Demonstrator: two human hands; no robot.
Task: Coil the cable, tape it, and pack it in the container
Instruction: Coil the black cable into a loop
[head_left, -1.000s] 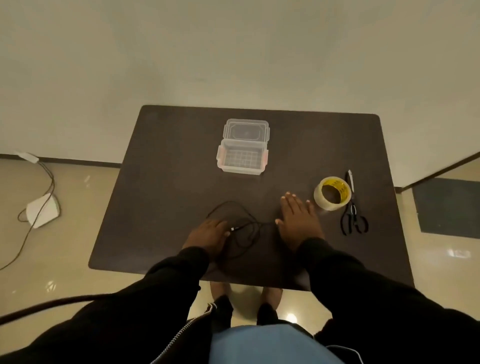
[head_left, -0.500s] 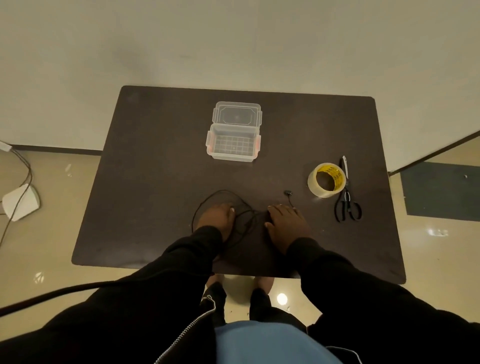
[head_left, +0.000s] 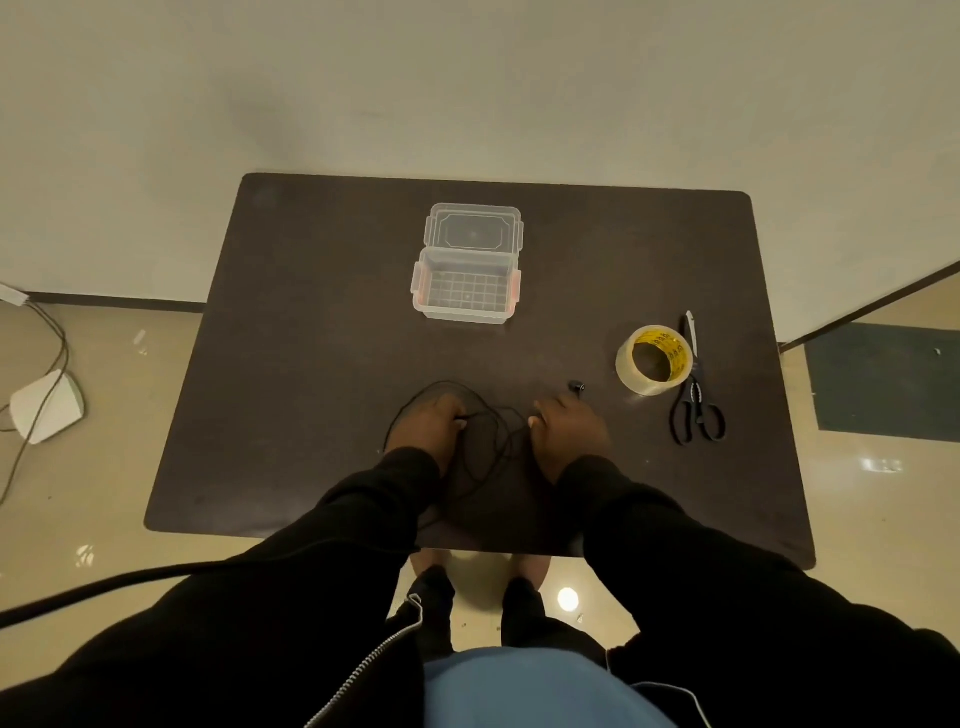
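So the thin black cable (head_left: 485, 436) was lying in a loose tangle near the front edge of the dark table (head_left: 311, 364), roughly in the middle of that edge, right between both hands. One loop arched out past the left hand (head_left: 428, 428) toward the back, and a few strands trailed down toward the front edge between the black sleeves. One plug end (head_left: 576, 386) poked out just beyond the right hand (head_left: 569, 431), pointing toward the tape.

Left hand was sitting on the cable with fingers curled in and looked to be pinching a strand at the fingertips. Right hand was knuckles-up with fingers bent down onto the table where the cable ran under it, but honestly I couldn't tell if it actually had hold of the cable or was just pressing on it.

The clear plastic container (head_left: 466, 291) sat toward the back edge, about centre, open, with its lid (head_left: 474, 231) lying flat just behind it, touching the back wall. Nothing showed inside but the grid pattern of the bottom.

Over by the right edge was the roll of clear tape (head_left: 653, 359) with a yellow core, lying on its side, and the black-handled scissors (head_left: 695, 395) right beside it on the far right, blades pointing to the back.
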